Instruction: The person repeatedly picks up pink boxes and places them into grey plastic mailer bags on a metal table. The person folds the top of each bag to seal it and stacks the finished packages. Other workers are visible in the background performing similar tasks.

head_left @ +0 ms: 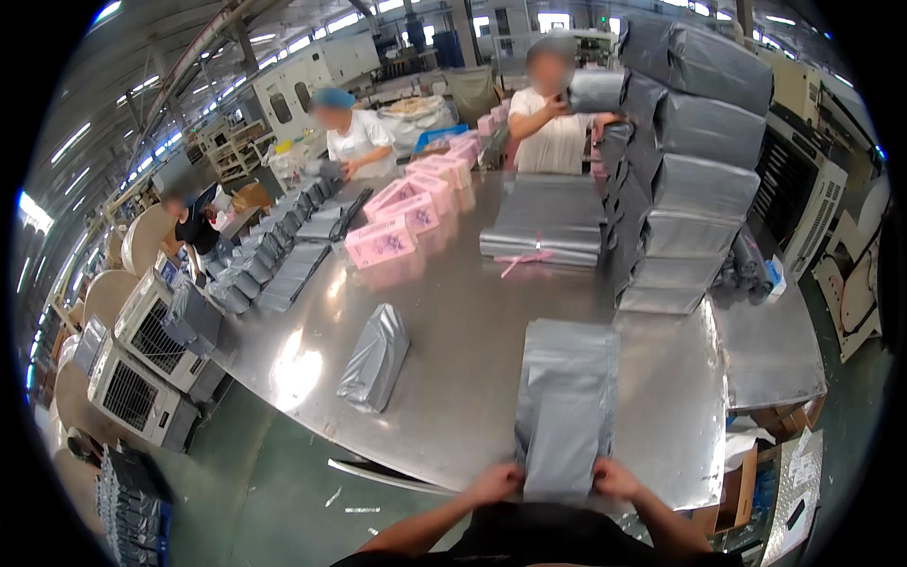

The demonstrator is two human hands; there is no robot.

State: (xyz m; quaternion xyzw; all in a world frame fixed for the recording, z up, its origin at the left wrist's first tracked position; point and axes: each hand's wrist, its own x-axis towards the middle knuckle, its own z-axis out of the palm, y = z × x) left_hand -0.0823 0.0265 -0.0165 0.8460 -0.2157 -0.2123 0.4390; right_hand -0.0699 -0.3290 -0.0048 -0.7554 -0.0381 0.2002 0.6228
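Note:
Flat on the metal table in front of me lies a grey plastic bag [570,387], its long side pointing away from me. At its near left edge my left hand [501,482] is closed, fingers pinching the plastic. My right hand [616,478] grips the opposite edge at the near right corner. Folds run across the bag's upper part, and whether it is one bag or several layers I cannot tell. Farther off to the left sits a wrapped grey packet [375,359], apart from both hands.
A tall stack of grey bundles [690,208] rises at the right. Beyond lie a pile of flat grey bags [546,217] with a pink tie, pink boxes [383,240] and a row of grey packets [269,236]. Two co-workers [364,142] [553,113] stand across the metal table [453,369].

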